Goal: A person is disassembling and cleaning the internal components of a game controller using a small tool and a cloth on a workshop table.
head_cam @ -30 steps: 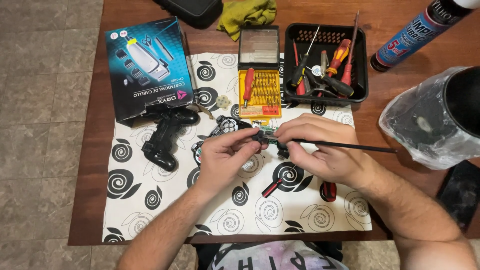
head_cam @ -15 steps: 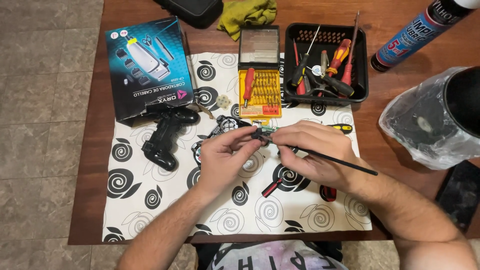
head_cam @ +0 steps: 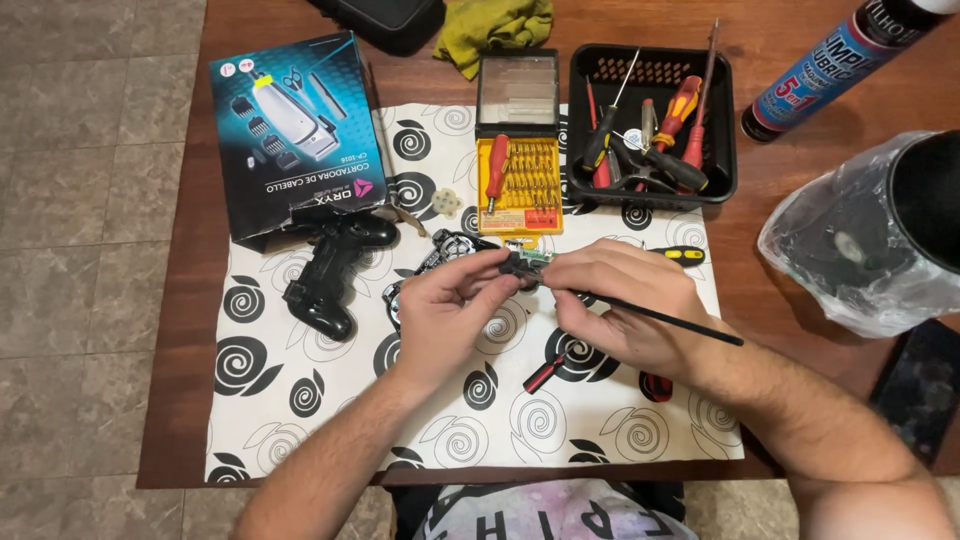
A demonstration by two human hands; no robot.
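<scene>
My left hand (head_cam: 447, 310) pinches a small dark part with a green circuit board (head_cam: 527, 262) over the spiral-patterned white mat (head_cam: 300, 400). Against that part, my right hand (head_cam: 620, 300) holds a thin black brush (head_cam: 680, 322) whose handle points right and down. The opened front of a game controller (head_cam: 445, 250) lies just behind my left hand. A black controller shell (head_cam: 330, 275) rests on the mat to the left.
Behind the mat are a yellow screwdriver-bit case (head_cam: 518, 165), a black basket of tools (head_cam: 720, 160), a boxed hair clipper (head_cam: 295, 130), a spray can (head_cam: 830, 65) and a green cloth (head_cam: 495, 28). A bag-lined bin (head_cam: 870, 240) stands right. Loose screwdrivers (head_cam: 545, 372) lie on the mat.
The brush handle has swung from pointing right to slanting down-right. My right hand shifted slightly on the held part. The left hand has stayed put.
</scene>
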